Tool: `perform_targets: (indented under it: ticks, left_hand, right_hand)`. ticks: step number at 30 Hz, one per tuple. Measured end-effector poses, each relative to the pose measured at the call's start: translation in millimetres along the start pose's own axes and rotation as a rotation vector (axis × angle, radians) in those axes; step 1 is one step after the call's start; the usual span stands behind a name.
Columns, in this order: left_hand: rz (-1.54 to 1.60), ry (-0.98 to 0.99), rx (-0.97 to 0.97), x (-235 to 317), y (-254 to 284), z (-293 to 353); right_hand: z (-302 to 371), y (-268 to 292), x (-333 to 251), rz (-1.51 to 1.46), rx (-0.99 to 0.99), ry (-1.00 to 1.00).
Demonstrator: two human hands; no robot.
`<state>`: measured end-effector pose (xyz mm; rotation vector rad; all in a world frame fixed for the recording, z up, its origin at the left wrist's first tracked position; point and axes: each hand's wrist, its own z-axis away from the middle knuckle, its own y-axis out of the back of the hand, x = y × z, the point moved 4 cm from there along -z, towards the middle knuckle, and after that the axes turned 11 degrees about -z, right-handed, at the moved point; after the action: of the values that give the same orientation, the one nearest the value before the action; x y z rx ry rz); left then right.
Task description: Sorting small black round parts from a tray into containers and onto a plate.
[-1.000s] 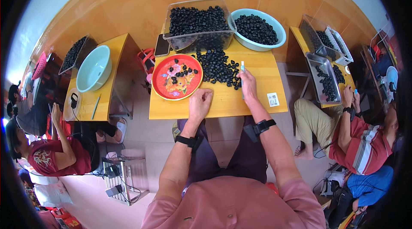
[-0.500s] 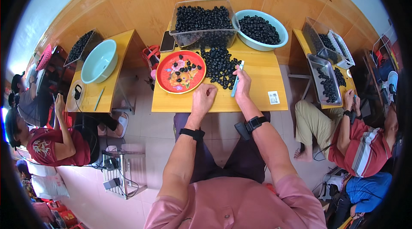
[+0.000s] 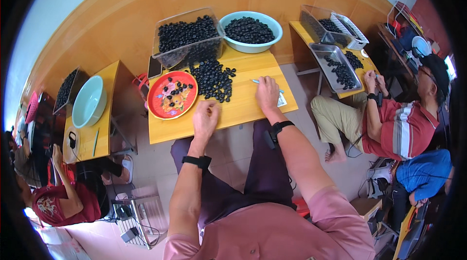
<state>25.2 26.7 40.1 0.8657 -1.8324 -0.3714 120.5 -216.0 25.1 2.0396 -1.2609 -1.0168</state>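
Observation:
My right hand [image 3: 267, 95] is closed on a pale blue pen-like stick [image 3: 255, 81], which pokes out past its fingers above the right part of the yellow table [image 3: 243, 114]. My left hand [image 3: 206, 118] is curled closed over the near edge, just right of the red flowered plate [image 3: 152, 105]; whether its fingers hold anything is hidden. Several small dark round berry-like pieces [image 3: 175, 91] lie on that plate. Beyond my left hand, a loose heap of the same dark pieces [image 3: 213, 79] spreads over the tabletop.
A clear bin [image 3: 182, 57] and a light blue basin [image 3: 250, 47], both full of dark pieces, stand at the back. A phone [image 3: 154, 67] lies behind the plate. People sit at side tables, left with an aqua basin [image 3: 89, 102], right with a metal tray [image 3: 335, 72].
The view has swung right, shifting my table leftward. My right hand has moved right, away from the heap, and the stick has gone from upright to nearly level.

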Motion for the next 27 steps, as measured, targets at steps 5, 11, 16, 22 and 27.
perform_targets:
  ticks: [5, 11, 16, 22, 27]
  left_hand:
    - [0.189, -0.514, -0.242, 137.2, -6.5, -2.4]
    - [-0.011, -0.710, -0.850, 216.8, -72.4, 21.6]
    - [0.092, -0.688, -0.724, 203.3, -85.4, 23.9]
    - [0.139, -0.672, -0.721, 218.2, -94.8, 30.9]
    - [0.338, -0.655, -0.898, 248.4, -82.9, 53.5]
  right_hand:
    - [2.2, -0.5, -12.6, -0.055, -0.025, 0.018]
    - [4.6, -2.4, -10.2, -0.061, -0.065, -0.009]
    - [3.3, -4.2, -12.3, -0.123, 0.007, -0.038]
    - [4.5, 0.0, -11.6, -0.194, 0.031, -0.064]
    - [6.6, 1.0, -7.6, -0.156, 0.008, -0.047]
